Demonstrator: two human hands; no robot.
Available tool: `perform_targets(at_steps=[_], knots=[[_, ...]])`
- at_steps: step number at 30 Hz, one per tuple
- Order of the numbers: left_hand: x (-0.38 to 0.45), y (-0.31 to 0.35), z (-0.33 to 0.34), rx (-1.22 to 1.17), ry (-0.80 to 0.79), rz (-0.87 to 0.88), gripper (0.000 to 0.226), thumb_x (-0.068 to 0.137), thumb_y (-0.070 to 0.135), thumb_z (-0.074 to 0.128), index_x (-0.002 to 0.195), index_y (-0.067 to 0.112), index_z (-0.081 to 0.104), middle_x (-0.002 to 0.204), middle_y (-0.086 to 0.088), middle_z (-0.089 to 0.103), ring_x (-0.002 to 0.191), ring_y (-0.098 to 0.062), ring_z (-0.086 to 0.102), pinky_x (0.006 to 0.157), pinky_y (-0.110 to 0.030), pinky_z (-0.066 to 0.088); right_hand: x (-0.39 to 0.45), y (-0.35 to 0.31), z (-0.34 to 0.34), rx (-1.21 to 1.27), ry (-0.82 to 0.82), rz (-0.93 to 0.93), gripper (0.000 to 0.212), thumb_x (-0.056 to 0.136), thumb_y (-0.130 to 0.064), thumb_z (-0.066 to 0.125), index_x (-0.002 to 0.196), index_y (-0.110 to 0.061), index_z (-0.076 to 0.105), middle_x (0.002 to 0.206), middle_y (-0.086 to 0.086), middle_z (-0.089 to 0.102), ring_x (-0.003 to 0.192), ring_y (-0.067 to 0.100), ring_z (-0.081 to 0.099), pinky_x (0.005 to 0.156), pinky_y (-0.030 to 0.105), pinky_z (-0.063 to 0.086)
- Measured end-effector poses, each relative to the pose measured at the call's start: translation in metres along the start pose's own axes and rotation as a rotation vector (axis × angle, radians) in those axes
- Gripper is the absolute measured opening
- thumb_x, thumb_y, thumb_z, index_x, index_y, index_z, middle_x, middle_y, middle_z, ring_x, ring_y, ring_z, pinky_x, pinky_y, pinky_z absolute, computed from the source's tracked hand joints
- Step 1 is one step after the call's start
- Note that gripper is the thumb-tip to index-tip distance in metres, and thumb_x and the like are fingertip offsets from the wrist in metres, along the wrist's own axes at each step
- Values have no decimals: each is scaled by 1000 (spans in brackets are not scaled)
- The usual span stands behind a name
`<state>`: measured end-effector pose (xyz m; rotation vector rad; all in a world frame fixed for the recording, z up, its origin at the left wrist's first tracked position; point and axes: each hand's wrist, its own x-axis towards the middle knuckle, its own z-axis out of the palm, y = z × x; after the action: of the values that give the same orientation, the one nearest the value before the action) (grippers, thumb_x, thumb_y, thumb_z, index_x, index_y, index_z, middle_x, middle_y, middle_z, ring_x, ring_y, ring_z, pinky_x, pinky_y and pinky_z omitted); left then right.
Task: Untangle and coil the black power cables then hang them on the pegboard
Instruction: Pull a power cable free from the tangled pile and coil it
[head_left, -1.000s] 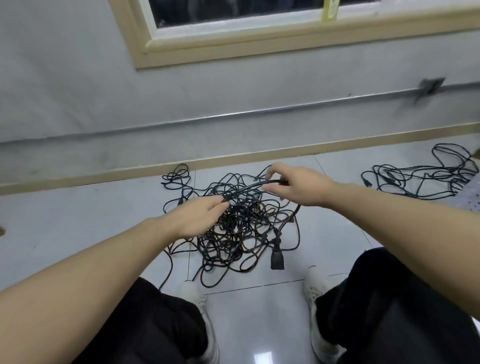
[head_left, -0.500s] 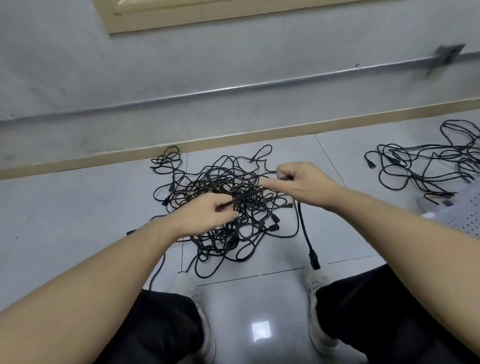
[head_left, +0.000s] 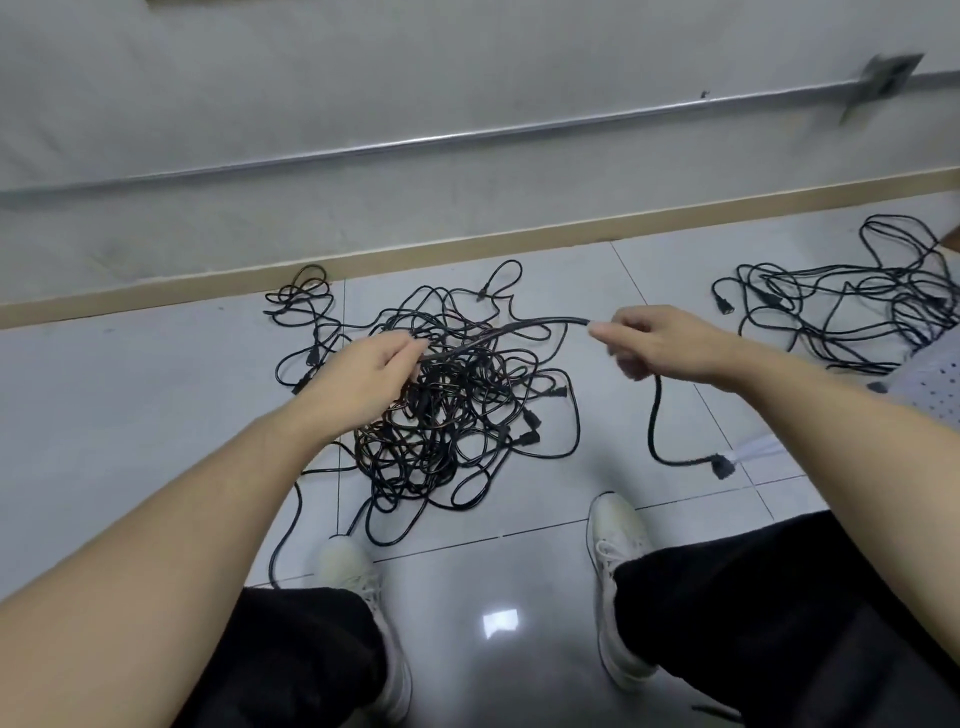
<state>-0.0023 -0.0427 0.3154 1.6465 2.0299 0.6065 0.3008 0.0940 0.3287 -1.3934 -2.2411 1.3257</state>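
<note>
A tangled heap of black power cables (head_left: 457, 415) lies on the tiled floor between my feet and the wall. My left hand (head_left: 363, 379) pinches one black cable (head_left: 519, 332) just above the heap. My right hand (head_left: 660, 348) grips the same cable further right, so a stretch runs taut between the two hands. Below my right hand the cable hangs down and curls along the floor to its plug (head_left: 722, 465). A second, looser bunch of black cables (head_left: 841, 306) lies at the right.
A grey wall with a metal conduit (head_left: 467, 137) and a tan skirting board (head_left: 467, 249) runs behind the cables. A white perforated board (head_left: 935, 384) shows at the right edge. My two white shoes (head_left: 618, 540) stand near the heap.
My hands have drawn apart, the right one moving right, and a longer stretch of cable spans between them. The plug end has slid right across the floor. The camera has tilted down.
</note>
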Motion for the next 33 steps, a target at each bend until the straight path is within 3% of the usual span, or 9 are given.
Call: perform_targets(at_steps=[4, 8, 12, 14, 18, 24, 28, 30, 33], knots=[[1, 28, 3, 44, 41, 78, 32, 108, 42, 40, 87, 22, 52, 68, 6, 55, 53, -5, 47, 55, -34, 37, 9, -27, 31, 91, -168, -89, 50, 79, -62, 70, 105, -20, 65, 77, 0, 66, 70, 17, 64, 77, 35, 56], [-1, 54, 11, -96, 77, 133, 13, 107, 38, 46, 107, 25, 43, 62, 5, 50, 51, -12, 40, 60, -37, 39, 11, -49, 57, -120, -234, -256, 14, 91, -41, 72, 95, -28, 69, 76, -10, 59, 68, 7, 54, 77, 26, 47], [-1, 58, 14, -269, 54, 158, 14, 106, 43, 46, 101, 30, 47, 58, 8, 46, 53, -9, 39, 61, -35, 40, 1, -60, 67, -247, -224, -355, 45, 95, -50, 63, 66, -20, 45, 62, -8, 41, 59, 9, 39, 63, 29, 37], [0, 49, 14, -351, -36, 114, 32, 107, 51, 36, 93, 31, 55, 56, 9, 51, 57, -12, 46, 65, -34, 43, -5, -64, 61, -158, -143, -369, 50, 98, -48, 60, 62, -19, 41, 58, -9, 35, 55, 8, 35, 59, 28, 34], [-2, 27, 14, -306, -147, 51, 61, 103, 65, 29, 81, 20, 64, 58, 6, 54, 61, -10, 56, 71, -33, 39, -12, -65, 40, 62, 45, -347, 57, 97, -40, 65, 57, -21, 29, 53, -12, 23, 51, 8, 25, 48, 21, 24], [4, -22, 4, -111, -178, 36, 44, 94, 64, 51, 79, 23, 56, 71, 12, 57, 66, -5, 54, 67, -33, 43, -16, -51, 13, 231, 177, -333, 57, 97, -33, 68, 59, -14, 29, 60, -4, 20, 52, 10, 18, 47, 21, 17], [8, -54, 0, -73, -113, -86, 48, 97, 55, 58, 79, 10, 59, 69, -2, 59, 62, -10, 49, 68, -32, 40, -6, -37, 2, 243, 218, -239, 62, 94, -40, 71, 58, -22, 24, 61, 1, 21, 55, 15, 18, 49, 24, 17], [9, -57, -1, -80, -68, -102, 45, 97, 54, 59, 78, 14, 61, 61, 2, 53, 60, -12, 47, 68, -33, 38, 2, -27, -1, 154, 168, -123, 59, 93, -50, 68, 57, -23, 29, 60, 0, 28, 56, 15, 23, 50, 25, 21], [12, -44, -8, -126, 13, -82, 38, 97, 50, 62, 76, 18, 65, 57, 14, 46, 55, -8, 40, 62, -30, 35, 11, -12, -2, 153, 104, -37, 37, 92, -44, 71, 72, -17, 56, 61, -3, 48, 59, 14, 43, 58, 23, 40]])
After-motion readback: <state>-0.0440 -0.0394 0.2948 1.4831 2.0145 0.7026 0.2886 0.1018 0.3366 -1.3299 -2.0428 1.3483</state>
